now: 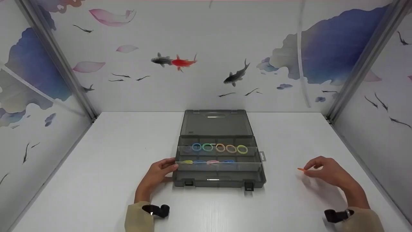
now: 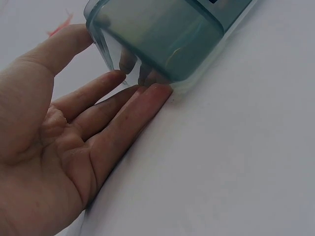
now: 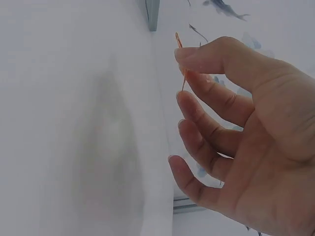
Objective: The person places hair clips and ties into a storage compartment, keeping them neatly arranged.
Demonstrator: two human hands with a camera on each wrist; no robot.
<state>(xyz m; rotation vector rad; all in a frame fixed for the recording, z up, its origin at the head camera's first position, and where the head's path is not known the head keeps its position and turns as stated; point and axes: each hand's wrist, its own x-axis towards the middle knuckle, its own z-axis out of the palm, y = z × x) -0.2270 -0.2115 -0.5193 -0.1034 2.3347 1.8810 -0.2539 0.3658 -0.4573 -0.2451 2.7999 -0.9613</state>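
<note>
My left hand (image 1: 157, 172) is at the left side of a grey see-through compartment box (image 1: 219, 183). In the left wrist view its mostly straight fingers (image 2: 118, 118) touch the box wall (image 2: 162, 44) near a corner, with the thumb at the upper edge. Off to the right of the box, my right hand (image 1: 326, 170) pinches a thin orange hair tie (image 1: 301, 169) between thumb and forefinger, above the table. That hair tie (image 3: 184, 81) appears nearly edge-on in the right wrist view; the other fingers are loosely bent. Coloured rings, including a yellow one (image 1: 242, 149), lie in the box's back and middle rows.
The box's lid (image 1: 216, 124) is folded back toward the rear wall. Two black latches, one of them at the front right (image 1: 248, 186), hang along the front edge. A white table (image 1: 128, 135) lies beneath, bordered by printed panels (image 1: 209, 35) and metal posts (image 1: 363, 61).
</note>
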